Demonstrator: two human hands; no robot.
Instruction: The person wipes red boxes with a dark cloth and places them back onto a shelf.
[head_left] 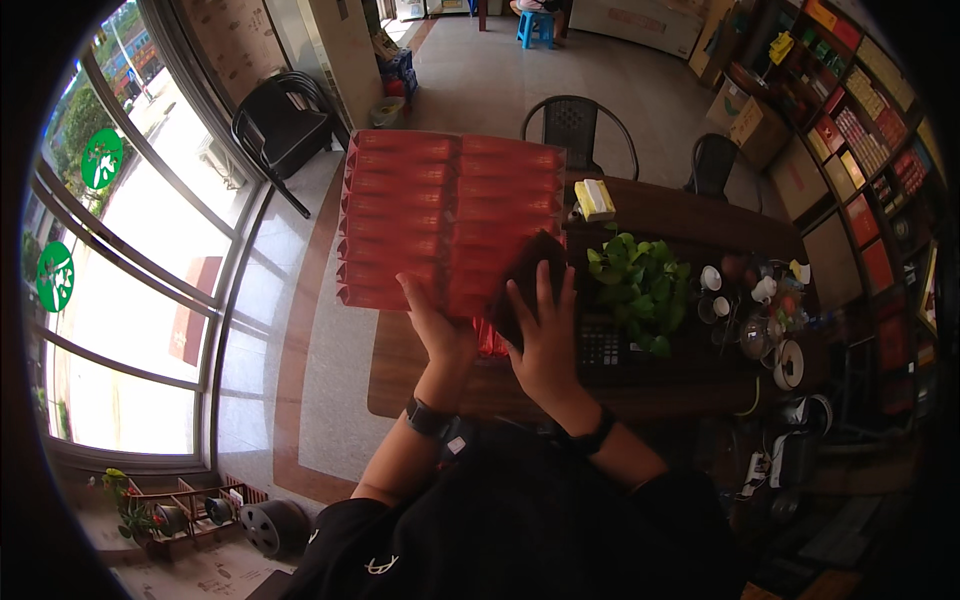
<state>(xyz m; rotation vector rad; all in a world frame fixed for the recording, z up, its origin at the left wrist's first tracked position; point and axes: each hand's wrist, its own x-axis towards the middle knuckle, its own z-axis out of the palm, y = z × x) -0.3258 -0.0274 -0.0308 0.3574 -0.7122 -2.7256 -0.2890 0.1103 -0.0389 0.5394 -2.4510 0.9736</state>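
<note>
A large clear pack of red packets (400, 205), laid out in two columns, is held up over the near left part of the table. My left hand (440, 335) grips its near edge, thumb up at the left and the other fingers hidden. At the near right corner, my right hand (545, 335) holds a dark brown flat object (524, 278) against the pack, its fingers spread across it. I cannot make out what that object is. Just below the pack, between my hands, some shiny red wrapping (489, 340) shows.
On the dark wooden table (420, 385) stand a leafy green plant (640, 285), a yellow tissue pack (595, 200), a calculator (602, 346) and several tea things (765, 310) at the right. Black chairs (578, 130) stand beyond. Windows line the left; shelves (865, 150) fill the right.
</note>
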